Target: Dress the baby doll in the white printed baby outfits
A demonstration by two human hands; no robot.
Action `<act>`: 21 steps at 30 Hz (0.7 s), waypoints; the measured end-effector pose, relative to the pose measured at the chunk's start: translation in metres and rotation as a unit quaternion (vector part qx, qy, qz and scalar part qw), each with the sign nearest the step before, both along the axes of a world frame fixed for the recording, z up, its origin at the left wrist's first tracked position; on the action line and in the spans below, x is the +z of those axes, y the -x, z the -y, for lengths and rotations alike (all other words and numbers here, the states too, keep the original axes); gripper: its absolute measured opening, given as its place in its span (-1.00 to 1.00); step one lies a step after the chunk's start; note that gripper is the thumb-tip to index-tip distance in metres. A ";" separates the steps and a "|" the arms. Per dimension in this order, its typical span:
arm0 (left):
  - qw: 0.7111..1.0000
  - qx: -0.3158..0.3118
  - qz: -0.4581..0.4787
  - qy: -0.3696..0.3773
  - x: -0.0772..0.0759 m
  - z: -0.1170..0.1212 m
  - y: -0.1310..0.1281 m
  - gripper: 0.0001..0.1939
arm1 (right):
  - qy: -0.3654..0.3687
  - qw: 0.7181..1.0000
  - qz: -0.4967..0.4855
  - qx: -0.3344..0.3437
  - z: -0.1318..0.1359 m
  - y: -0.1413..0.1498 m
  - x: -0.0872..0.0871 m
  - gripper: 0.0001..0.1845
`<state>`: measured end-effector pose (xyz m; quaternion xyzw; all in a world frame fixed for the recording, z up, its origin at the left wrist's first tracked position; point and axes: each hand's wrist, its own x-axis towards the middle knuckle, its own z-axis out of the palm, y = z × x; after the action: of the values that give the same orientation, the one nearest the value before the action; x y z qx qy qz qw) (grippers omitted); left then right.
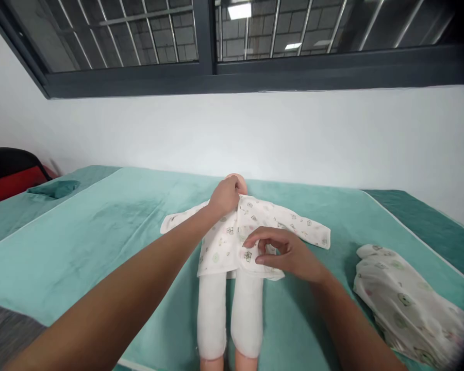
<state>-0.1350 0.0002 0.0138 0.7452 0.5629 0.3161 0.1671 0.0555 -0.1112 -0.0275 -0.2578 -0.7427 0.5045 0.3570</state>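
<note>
A baby doll lies on its back, its head mostly behind my left hand. It wears a white printed baby jacket with the sleeves spread to both sides and the front panels meeting down the middle. Its legs are white, with bare skin-toned lower parts at the bottom edge. My left hand is at the jacket's neckline, its fingers closed near the collar; what they pinch is hidden. Over the lower right front panel hovers my right hand, fingers curved and apart, with nothing visible between them.
A teal blanket covers the surface beneath the doll. To the right lies a folded printed white cloth. At the left are a small dark teal cloth and a black and red chair. A white wall with a barred window rises behind.
</note>
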 end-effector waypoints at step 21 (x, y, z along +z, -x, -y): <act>0.986 0.097 0.134 -0.025 -0.025 0.019 0.018 -0.88 | -0.038 0.927 0.135 -0.349 -0.033 -0.011 -0.036 -0.56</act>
<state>-0.1528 -0.0191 -0.0113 0.6418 0.5971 0.4419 0.1908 0.0668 -0.0778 -0.0631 -0.5525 -0.6656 0.2801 0.4163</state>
